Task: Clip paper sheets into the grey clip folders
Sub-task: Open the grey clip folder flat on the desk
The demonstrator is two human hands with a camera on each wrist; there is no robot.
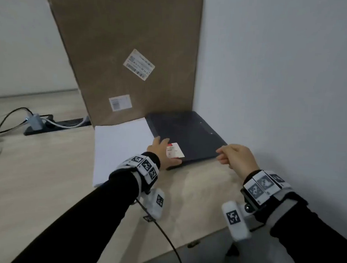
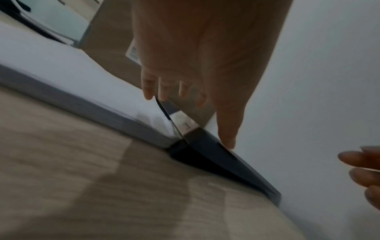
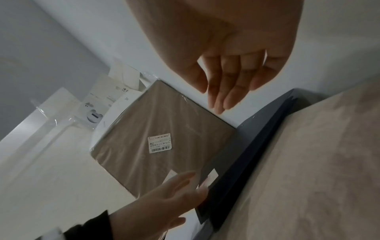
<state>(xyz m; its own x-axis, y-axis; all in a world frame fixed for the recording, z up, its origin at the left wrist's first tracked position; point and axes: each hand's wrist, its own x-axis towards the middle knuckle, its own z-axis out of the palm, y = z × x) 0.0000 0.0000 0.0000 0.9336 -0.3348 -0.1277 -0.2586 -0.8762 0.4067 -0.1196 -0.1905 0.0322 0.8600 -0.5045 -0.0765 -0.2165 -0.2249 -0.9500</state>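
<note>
The left grip (image 1: pixel 161 151) rests released, fingers spread, on the 7 o'clock corner of the grey folder (image 1: pixel 189 132); the right grip (image 1: pixel 236 158) hovers released at its 4 o'clock corner.

- The wall (image 1: pixel 285 77) closes off the right side of the grey folders (image 1: pixel 189 130).
- A tall brown package (image 1: pixel 123 45) stands right behind them.
- The paper stack (image 1: pixel 118 148) lies just beside them on the left.
- Bare surface (image 1: pixel 195 190) in front leaves approach room.
- A power strip (image 1: pixel 70 122) sits well apart, far left.
</note>
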